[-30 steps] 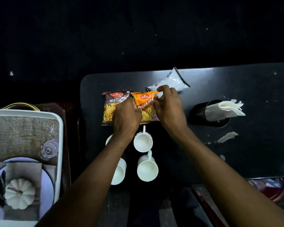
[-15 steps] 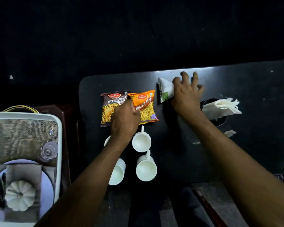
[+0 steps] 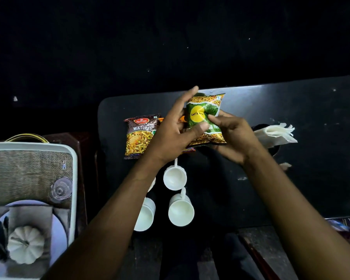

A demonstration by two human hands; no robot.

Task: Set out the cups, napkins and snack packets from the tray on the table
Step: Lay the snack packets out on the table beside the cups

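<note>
Both hands, left hand (image 3: 170,136) and right hand (image 3: 233,138), pinch the crinkly green-and-yellow snack packet (image 3: 205,118) above the brown Mixture packet (image 3: 139,136), seemingly to lay it alongside.

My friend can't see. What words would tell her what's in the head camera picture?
Two hands, left hand and right hand, hold up a green snack packet over a dark table. Below lie a Mixture packet, white cups, and napkins in a holder.
</note>
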